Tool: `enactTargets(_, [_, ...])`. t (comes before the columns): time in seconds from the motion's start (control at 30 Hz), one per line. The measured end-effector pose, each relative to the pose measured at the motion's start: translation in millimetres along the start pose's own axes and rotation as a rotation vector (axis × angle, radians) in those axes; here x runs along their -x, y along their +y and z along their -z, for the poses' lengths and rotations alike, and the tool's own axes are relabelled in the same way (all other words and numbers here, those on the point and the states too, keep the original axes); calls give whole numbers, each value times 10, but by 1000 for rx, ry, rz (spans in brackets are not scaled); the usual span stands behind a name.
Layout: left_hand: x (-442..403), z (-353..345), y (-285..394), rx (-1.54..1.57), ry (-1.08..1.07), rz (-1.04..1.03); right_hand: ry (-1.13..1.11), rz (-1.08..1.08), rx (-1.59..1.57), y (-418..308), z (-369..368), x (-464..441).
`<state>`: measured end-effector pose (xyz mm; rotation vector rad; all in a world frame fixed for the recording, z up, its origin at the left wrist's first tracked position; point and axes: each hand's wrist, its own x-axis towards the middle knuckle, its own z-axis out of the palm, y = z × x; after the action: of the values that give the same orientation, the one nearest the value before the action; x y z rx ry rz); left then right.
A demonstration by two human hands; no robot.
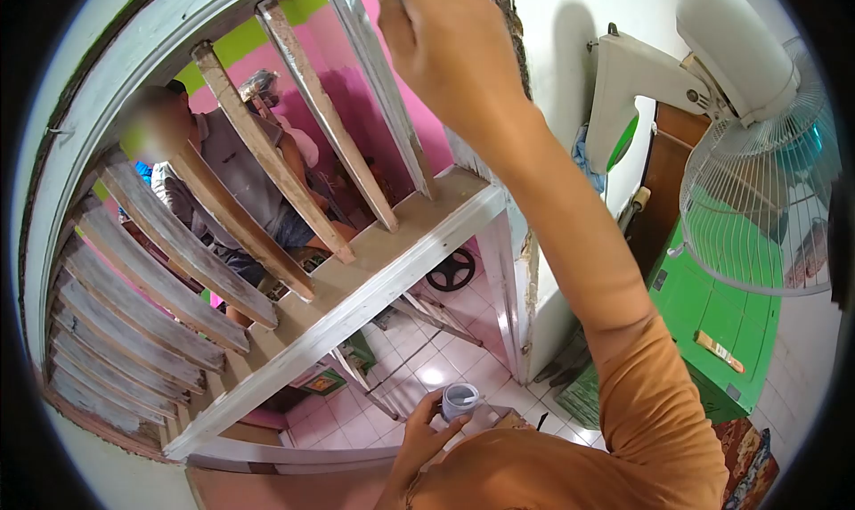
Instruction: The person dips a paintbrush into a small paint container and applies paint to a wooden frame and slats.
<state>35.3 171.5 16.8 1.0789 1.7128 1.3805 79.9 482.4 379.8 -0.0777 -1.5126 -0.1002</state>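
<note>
Low in the view, my left hand (422, 437) is closed around a small clear tub (460, 403) with pale grey paint-like contents inside. My right hand (450, 51) is raised to the top edge of the view, beside the upper right of a slatted wooden frame. Its fingers are curled in, and what they hold is cut off by the view's edge. Slanted wooden slats (307, 109) run along the frame, some bare brown and some streaked with whitish grey. Below them lies a ledge (356, 283) with a white front edge.
A white wall fan (757, 154) hangs at the right, above a green cabinet (704, 332) with a paintbrush (720, 351) lying on it. Behind the slats sits another person (245, 167). A ladder-like frame (436, 318) stands on the tiled floor below.
</note>
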Motion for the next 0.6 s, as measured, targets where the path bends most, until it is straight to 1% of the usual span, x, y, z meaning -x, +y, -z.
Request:
enactTargets(0.03, [-10, -14, -18, -7, 2, 0, 12, -47, -64, -70, 77, 37])
enactTargets(0.17, [-26, -32, -34, -13, -7, 8, 14, -50, -47, -18, -31, 215])
enactTargets(0.23, [-34, -35, -8, -34, 7, 14, -72, -10, -9, 100, -218, 129])
enactTargets(0.27, [-35, -63, -9, -45, 26, 28, -32, 25, -31, 153, -278, 82])
enactTargets(0.3, [-33, -83, -28, -43, 20, 29, -35, 24, -26, 166, -286, 38])
enactTargets(0.37, [-63, -74, -59, 10, 14, 3, -19, 96, -15, 198, -281, -37])
enactTargets(0.43, [-39, -89, 4, -24, 20, 12, -39, 64, 8, 72, -141, 40])
enactTargets(0.5, [-62, -107, -3, -52, 31, 13, 106, 6, -68, -32, -6, 133])
enactTargets(0.53, [-56, -103, -50, -45, 30, -2, 106, 7, -69, -50, 17, 160])
enactTargets(0.6, [-80, -100, -77, -45, 32, -22, -25, -70, -35, -55, 46, 187])
